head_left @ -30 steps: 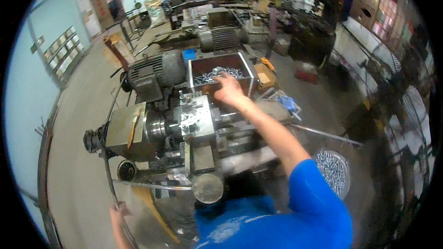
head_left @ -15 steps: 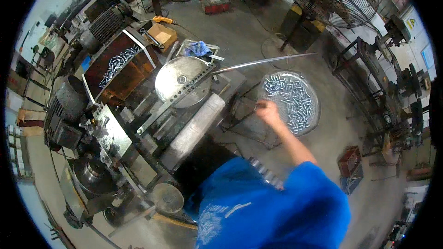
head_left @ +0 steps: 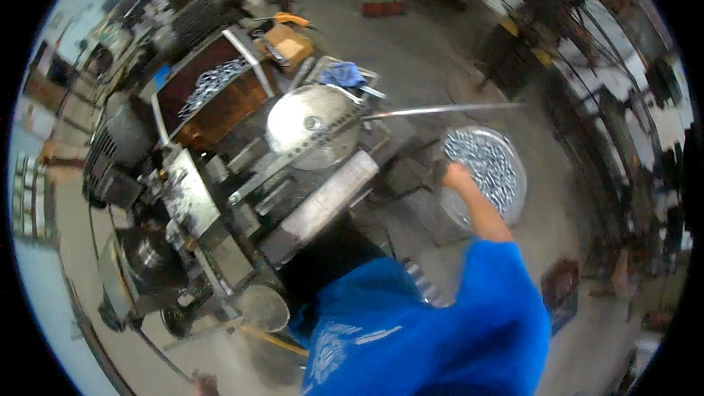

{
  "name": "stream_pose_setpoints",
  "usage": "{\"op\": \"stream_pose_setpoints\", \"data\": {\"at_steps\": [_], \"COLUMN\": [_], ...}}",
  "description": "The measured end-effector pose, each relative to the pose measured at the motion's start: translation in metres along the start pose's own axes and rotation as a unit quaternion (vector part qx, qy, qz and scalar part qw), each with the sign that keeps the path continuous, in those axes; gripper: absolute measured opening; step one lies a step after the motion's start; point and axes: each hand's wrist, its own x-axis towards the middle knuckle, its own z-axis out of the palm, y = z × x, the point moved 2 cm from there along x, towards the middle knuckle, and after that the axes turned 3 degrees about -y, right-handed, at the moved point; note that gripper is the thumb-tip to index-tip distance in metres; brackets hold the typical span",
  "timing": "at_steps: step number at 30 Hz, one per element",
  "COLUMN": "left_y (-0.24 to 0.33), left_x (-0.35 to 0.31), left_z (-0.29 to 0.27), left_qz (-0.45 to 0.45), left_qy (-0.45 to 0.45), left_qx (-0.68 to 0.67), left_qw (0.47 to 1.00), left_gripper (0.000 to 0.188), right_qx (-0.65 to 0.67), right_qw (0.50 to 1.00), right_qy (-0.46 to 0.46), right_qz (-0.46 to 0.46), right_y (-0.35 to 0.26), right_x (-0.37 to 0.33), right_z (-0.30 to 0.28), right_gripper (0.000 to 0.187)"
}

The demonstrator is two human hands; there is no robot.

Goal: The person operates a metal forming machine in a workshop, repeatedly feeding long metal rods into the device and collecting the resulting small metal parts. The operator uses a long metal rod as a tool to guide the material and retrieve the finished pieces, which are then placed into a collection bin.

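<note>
My right hand (head_left: 456,174) is closed at the near left side of a round, shallow tray (head_left: 519,202). Its fingers are curled in, and a dark patch at their tips is too blurred to name. Many short, shiny metal cylinders (head_left: 488,165) are heaped in the tray, beyond the hand. Left of the tray stands a machine with a round metal disc (head_left: 293,121), crossed by a bar with a row of holes (head_left: 282,161). A blurred brownish shape at the lower left edge may be my left hand (head_left: 206,384); its fingers cannot be made out.
A long metal rod (head_left: 447,109) juts from the machine toward the tray. At the left, a rusty bin (head_left: 220,123) holds more metal pieces. A blue rag (head_left: 342,75), a small yellowish box (head_left: 290,45) and an orange-handled tool (head_left: 292,20) lie beyond the disc.
The whole view has shifted, with machine and tray now farther right, and is more blurred. My right hand stays closed beside the tray. The brownish shape has risen into the lower edge.
</note>
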Motion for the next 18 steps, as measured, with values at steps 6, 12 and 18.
{"op": "stream_pose_setpoints", "data": {"at_steps": [6,12,18], "left_y": [0.001,0.011,0.007], "left_x": [-0.018,-0.037,-0.058], "left_z": [-0.008,0.050,0.042], "left_qz": [0.068,0.115,0.109], "left_qy": [-0.106,-0.013,-0.035], "left_qx": [0.043,0.071,0.051], "left_qw": [0.991,0.991,0.992], "left_gripper": [0.040,0.043,0.043], "right_qx": [0.049,0.205,0.422], "right_qw": [0.999,0.972,0.808], "right_qy": [0.023,0.112,0.285], "right_qz": [-0.007,0.005,-0.295], "right_y": [0.016,0.036,-0.047], "right_x": [-0.008,-0.005,-0.127], "right_z": [0.030,0.030,-0.142], "right_gripper": [0.045,0.033,0.015]}}
